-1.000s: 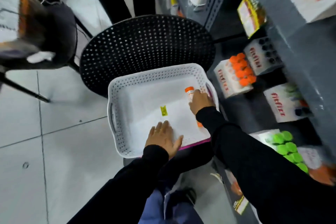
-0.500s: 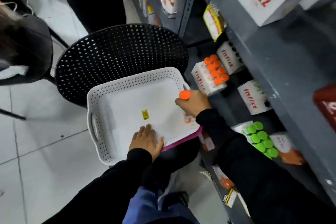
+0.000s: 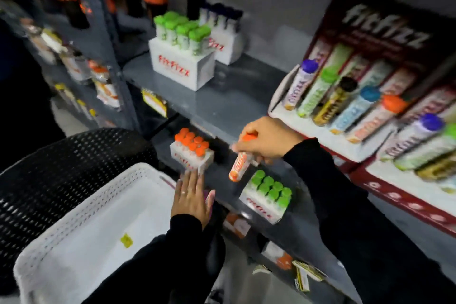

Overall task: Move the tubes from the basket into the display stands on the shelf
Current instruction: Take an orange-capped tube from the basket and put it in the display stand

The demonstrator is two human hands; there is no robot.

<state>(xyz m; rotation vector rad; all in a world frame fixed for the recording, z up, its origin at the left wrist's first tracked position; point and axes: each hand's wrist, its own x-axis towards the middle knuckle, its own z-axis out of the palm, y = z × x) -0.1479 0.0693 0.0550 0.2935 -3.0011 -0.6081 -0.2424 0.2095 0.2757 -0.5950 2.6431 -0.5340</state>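
1. Above the lower shelf [image 3: 222,187], the right hand [image 3: 267,140] is raised with knuckles up, fingers closed round an orange-capped tube [image 3: 240,164] that hangs tilted, cap inside the fist.
2. Just below that grip stands a green-capped stand [image 3: 267,196]; to its left, an orange-capped stand [image 3: 192,153].
3. Lower left of the grip, the left hand [image 3: 191,198] lies flat, fingers spread, holding nothing, at the corner of the white basket [image 3: 81,224].
4. Motion blur smears the tube's label, and the right hand hides most of its cap.
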